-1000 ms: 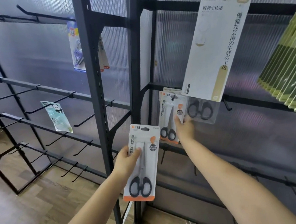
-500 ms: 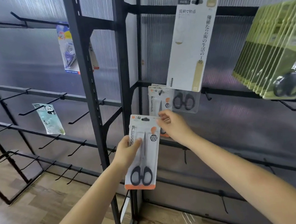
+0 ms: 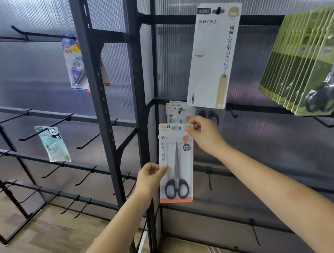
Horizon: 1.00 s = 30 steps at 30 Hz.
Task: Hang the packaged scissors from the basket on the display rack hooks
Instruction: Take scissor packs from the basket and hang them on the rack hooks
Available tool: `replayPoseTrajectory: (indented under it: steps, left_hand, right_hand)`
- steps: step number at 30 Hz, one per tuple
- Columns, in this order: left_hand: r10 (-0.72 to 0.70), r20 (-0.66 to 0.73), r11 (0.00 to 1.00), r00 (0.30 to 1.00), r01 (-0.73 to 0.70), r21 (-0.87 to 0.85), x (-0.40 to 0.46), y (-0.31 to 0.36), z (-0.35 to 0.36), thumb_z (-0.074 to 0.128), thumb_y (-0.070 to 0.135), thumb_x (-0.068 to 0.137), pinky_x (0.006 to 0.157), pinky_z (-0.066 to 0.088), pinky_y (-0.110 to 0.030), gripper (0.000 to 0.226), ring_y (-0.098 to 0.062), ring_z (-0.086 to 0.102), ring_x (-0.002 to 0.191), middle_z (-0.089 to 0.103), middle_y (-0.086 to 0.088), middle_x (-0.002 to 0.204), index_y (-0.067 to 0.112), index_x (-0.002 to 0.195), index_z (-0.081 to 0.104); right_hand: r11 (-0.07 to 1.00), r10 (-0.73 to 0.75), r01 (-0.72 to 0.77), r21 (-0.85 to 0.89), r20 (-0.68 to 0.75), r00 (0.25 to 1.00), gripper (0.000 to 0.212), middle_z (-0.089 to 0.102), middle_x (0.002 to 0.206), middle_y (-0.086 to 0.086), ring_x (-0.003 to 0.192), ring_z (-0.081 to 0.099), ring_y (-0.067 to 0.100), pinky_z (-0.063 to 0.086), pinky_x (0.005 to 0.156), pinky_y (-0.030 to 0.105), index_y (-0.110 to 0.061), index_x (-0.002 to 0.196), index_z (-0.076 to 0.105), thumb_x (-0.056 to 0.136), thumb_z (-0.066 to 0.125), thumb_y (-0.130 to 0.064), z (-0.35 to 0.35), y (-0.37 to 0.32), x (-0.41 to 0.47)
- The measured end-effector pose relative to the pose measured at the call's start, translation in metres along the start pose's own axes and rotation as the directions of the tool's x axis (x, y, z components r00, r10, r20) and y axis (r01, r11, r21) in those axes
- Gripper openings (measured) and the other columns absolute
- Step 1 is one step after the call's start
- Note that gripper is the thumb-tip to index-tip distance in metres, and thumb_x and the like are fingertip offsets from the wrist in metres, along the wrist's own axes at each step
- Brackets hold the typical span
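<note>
Black display rack [image 3: 109, 132] fills the frame. At centre, my left hand [image 3: 150, 178] grips the packaged scissors [image 3: 175, 163] by its left edge; my right hand [image 3: 204, 134] pinches its top corner, aligning the hang slot [image 3: 176, 127] with the hook [image 3: 180, 110] just above.

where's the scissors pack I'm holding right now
In the head view, the scissors pack is centre frame, held by the left hand and right hand, just below the hung packs.

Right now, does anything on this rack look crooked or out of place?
Yes. The tall white package on the top hook hangs tilted, its bottom swung left, covering the hung scissors packs. The panda packet also hangs askew. The scissors pack in both hands looks undamaged.
</note>
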<state>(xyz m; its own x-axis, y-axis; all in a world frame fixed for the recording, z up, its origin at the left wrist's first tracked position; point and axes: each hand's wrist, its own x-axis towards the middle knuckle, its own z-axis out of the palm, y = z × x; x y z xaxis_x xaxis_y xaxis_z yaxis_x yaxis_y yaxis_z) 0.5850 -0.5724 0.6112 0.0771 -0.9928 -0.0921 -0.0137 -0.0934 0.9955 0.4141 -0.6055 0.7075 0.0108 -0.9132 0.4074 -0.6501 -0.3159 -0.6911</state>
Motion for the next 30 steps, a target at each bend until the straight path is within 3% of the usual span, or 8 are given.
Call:
replayPoseTrajectory:
  steps: [3, 6, 8, 12, 17, 20, 23, 30]
  left_hand:
    - [0.036, -0.02, 0.999, 0.999, -0.035, 0.022, 0.01, 0.004, 0.009, 0.067, 0.023, 0.086, 0.077, 0.049, -0.034, 0.018, -0.019, 0.057, 0.081, 0.059, -0.005, 0.082, 0.013, 0.079, 0.054]
    - [0.077, -0.058, 0.995, 0.995, -0.073, 0.067, 0.022, 0.008, 0.013, 0.065, 0.026, 0.087, 0.065, 0.041, -0.022, 0.018, -0.013, 0.052, 0.073, 0.055, 0.0, 0.078, 0.015, 0.079, 0.053]
    - [0.098, -0.086, 0.992, 0.991, -0.091, 0.083, 0.03, 0.011, 0.014, 0.064, 0.026, 0.088, 0.065, 0.041, -0.022, 0.017, -0.012, 0.05, 0.073, 0.054, 0.001, 0.077, 0.015, 0.079, 0.053]
    - [0.124, -0.121, 0.987, 0.985, -0.109, 0.12, 0.046, 0.016, 0.012, 0.062, 0.027, 0.089, 0.079, 0.047, -0.035, 0.018, -0.019, 0.055, 0.083, 0.058, -0.005, 0.087, 0.011, 0.087, 0.055]
    - [0.136, -0.11, 0.984, 0.985, -0.122, 0.127, 0.062, 0.022, 0.014, 0.061, 0.027, 0.09, 0.069, 0.044, -0.027, 0.019, -0.015, 0.055, 0.08, 0.057, 0.0, 0.084, 0.009, 0.093, 0.055]
    - [0.134, -0.125, 0.985, 0.983, -0.119, 0.121, 0.07, 0.022, 0.017, 0.062, 0.027, 0.09, 0.073, 0.042, -0.028, 0.018, -0.015, 0.053, 0.081, 0.056, 0.0, 0.085, 0.01, 0.091, 0.055]
    - [0.122, -0.12, 0.985, 0.985, -0.105, 0.14, 0.075, 0.021, 0.019, 0.062, 0.027, 0.089, 0.076, 0.043, -0.03, 0.016, -0.016, 0.054, 0.083, 0.058, -0.001, 0.088, 0.013, 0.089, 0.055]
    - [0.09, -0.126, 0.985, 0.988, -0.07, 0.156, 0.087, 0.013, 0.023, 0.063, 0.03, 0.088, 0.084, 0.049, -0.034, 0.017, -0.018, 0.056, 0.088, 0.059, -0.001, 0.089, 0.014, 0.089, 0.056]
  right_hand:
    - [1.0, -0.016, 0.014, -0.027, -0.05, 0.999, 0.02, 0.049, 0.078, -0.012, 0.064, 0.045, -0.003, 0.037, 0.058, 0.004, -0.006, 0.111, 0.06, 0.093, 0.055, -0.014, 0.002, 0.002, 0.007]
    - [0.998, -0.05, 0.045, -0.053, -0.096, 0.994, 0.023, 0.055, 0.097, -0.002, 0.064, 0.052, -0.002, 0.038, 0.059, 0.006, -0.007, 0.115, 0.057, 0.093, 0.056, -0.012, 0.006, 0.004, 0.013]
    - [0.994, -0.079, 0.071, -0.082, -0.091, 0.993, 0.03, 0.054, 0.108, 0.002, 0.079, 0.052, 0.002, 0.039, 0.069, 0.007, -0.01, 0.122, 0.055, 0.092, 0.056, -0.012, 0.01, 0.005, 0.015]
    - [0.988, -0.106, 0.099, -0.119, -0.062, 0.992, 0.039, 0.048, 0.126, 0.008, 0.109, 0.051, 0.021, 0.039, 0.093, 0.026, -0.009, 0.133, 0.048, 0.094, 0.051, -0.012, 0.015, 0.003, 0.018]
    - [0.975, -0.117, 0.1, -0.198, -0.081, 0.99, 0.041, 0.039, 0.141, 0.007, 0.126, 0.043, 0.018, 0.03, 0.104, 0.021, -0.007, 0.139, 0.042, 0.098, 0.044, -0.009, 0.019, 0.005, 0.02]
    - [0.951, -0.112, 0.092, -0.296, -0.049, 0.993, 0.045, 0.032, 0.149, 0.009, 0.138, 0.03, 0.018, 0.022, 0.112, 0.026, -0.007, 0.144, 0.035, 0.099, 0.039, -0.006, 0.02, 0.012, 0.023]
    - [0.917, -0.128, 0.111, -0.384, -0.018, 0.992, 0.048, 0.025, 0.152, 0.008, 0.14, 0.026, 0.02, 0.021, 0.112, 0.028, -0.008, 0.146, 0.031, 0.098, 0.04, -0.003, 0.02, 0.017, 0.024]
    - [0.788, -0.14, 0.161, -0.594, 0.082, 0.987, 0.05, 0.015, 0.156, 0.011, 0.135, 0.031, 0.029, 0.037, 0.104, 0.038, -0.007, 0.145, 0.031, 0.096, 0.039, -0.002, 0.023, 0.017, 0.022]
